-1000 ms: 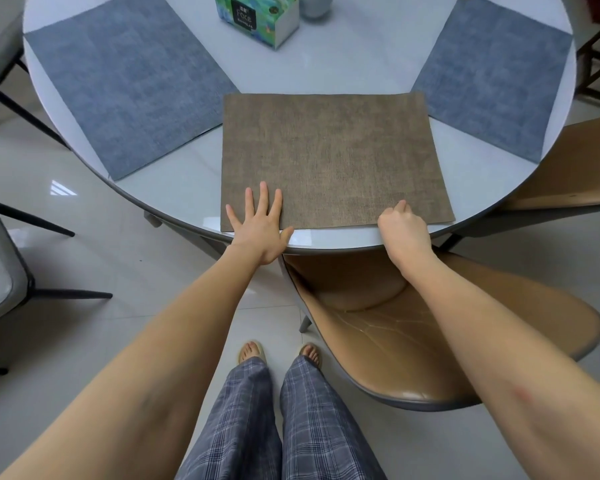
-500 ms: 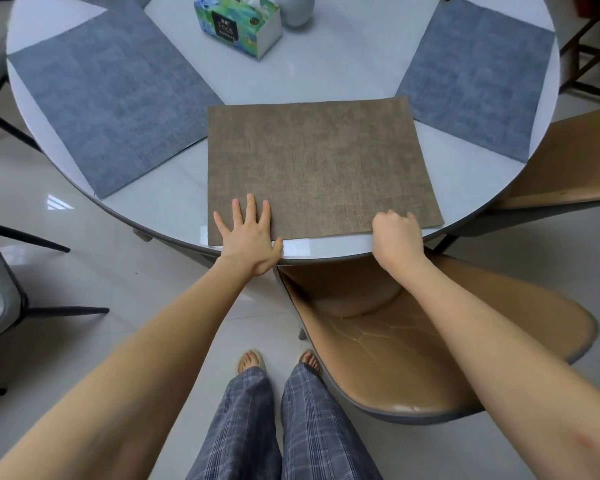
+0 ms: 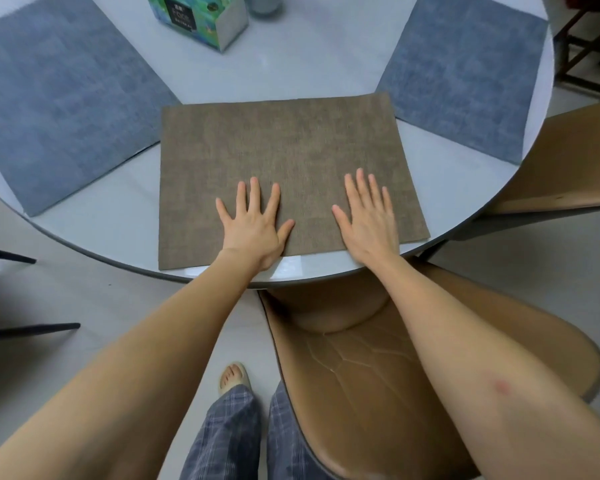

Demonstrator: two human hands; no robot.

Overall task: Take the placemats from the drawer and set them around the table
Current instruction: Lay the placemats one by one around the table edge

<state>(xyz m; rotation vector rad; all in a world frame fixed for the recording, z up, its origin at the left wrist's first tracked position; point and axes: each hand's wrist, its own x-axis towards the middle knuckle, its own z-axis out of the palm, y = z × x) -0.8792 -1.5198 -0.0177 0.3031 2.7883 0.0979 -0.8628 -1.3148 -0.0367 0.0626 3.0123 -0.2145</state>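
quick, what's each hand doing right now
Left hand: open, fingers spread flat, pressing on the brown placemat.
Right hand: open, fingers straight, resting flat on the same placemat; holding nothing.

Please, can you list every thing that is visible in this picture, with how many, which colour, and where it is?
brown placemat: 1, brown, near edge of the table, under both hands
blue placemats: 2, blue-grey, one left and one right of the brown one
table: 1, round, pale grey top
tissue box: 1, green and blue, far side of the table
pale vessel: 1, mostly cut off, beside the tissue box
brown chairs: 2, one pushed under the table, one at right
left hand: flat on the brown placemat
right hand: flat on the brown placemat
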